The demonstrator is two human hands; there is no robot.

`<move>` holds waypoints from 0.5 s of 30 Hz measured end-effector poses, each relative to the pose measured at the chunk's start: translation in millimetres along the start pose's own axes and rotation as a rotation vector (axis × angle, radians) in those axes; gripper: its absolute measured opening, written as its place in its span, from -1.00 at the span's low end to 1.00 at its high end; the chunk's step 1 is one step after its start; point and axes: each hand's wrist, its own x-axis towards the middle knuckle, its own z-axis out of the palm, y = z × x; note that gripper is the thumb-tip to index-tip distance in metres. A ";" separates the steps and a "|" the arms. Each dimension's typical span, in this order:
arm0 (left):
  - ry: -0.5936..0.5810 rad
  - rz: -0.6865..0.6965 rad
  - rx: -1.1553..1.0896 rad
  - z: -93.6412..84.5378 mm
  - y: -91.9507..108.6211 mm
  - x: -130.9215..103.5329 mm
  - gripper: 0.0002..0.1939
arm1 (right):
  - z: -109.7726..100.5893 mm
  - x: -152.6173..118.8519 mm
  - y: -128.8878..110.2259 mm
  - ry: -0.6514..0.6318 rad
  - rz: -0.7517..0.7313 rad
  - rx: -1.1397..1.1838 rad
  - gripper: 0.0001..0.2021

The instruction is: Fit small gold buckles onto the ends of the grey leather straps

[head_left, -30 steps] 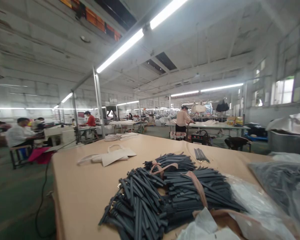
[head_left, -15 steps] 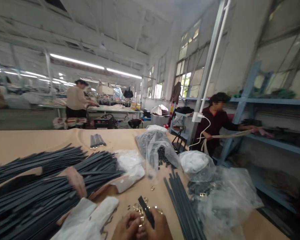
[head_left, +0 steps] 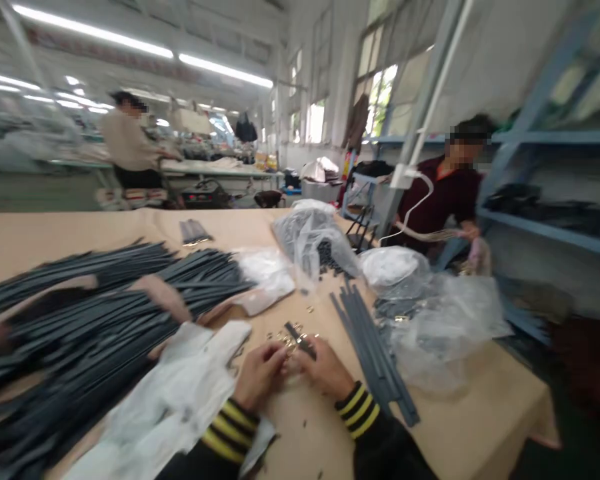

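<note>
Both my hands meet over the near middle of the table. My right hand (head_left: 329, 371) is closed around a short dark strap (head_left: 301, 340), whose free end points up and to the left. Close beside it, my left hand (head_left: 261, 371) is closed with its fingertips pinched together; what they grip is too blurred to make out. Small gold metal buckles (head_left: 281, 337) lie scattered just beyond my fingers. To the right of my right hand lies a bundle of dark straps (head_left: 367, 340).
Long dark strips (head_left: 105, 320) cover the table's left side, beside a crumpled white bag (head_left: 180, 380). Clear plastic bags (head_left: 305, 233) stand at the back, one spilling small black pieces (head_left: 327, 257). One person (head_left: 130, 143) works behind; another (head_left: 430, 193) stands at shelves on the right.
The view has tipped downward, so my forearms with striped cuffs now show. My hands stay together, the right still holding the strap. The person at the shelves has drawn an arm back.
</note>
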 end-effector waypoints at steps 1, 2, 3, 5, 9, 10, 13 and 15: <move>0.004 0.019 -0.022 0.6 0.1 -0.2 -0.74 | -3.7 -0.2 2.0 -0.032 0.021 0.029 -0.81; 0.004 0.019 -0.033 1.0 -0.5 0.6 -0.74 | -7.1 0.5 5.2 -0.047 0.044 0.029 -0.77; 0.017 0.010 -0.055 1.4 -1.1 1.7 -0.74 | -9.9 1.4 8.7 -0.061 0.065 0.011 -0.75; 0.016 -0.003 -0.077 2.9 0.1 2.0 -0.75 | -13.9 1.6 13.8 -0.170 0.070 -0.002 -0.76; 0.019 0.010 -0.090 6.4 13.0 -3.8 -0.76 | -18.3 -4.2 12.6 -0.373 0.106 0.100 -0.73; 0.032 0.015 -0.099 6.2 16.1 -4.9 -0.76 | -19.3 -5.3 11.9 -0.396 0.127 0.147 -0.70; 0.069 -0.002 -0.160 3.5 20.3 -4.7 -0.74 | -22.7 -6.8 12.8 -0.440 0.205 0.286 -0.63; 0.069 -0.042 -0.242 1.5 19.5 -3.3 -0.73 | -24.8 -6.9 15.0 -0.469 0.244 0.346 -0.61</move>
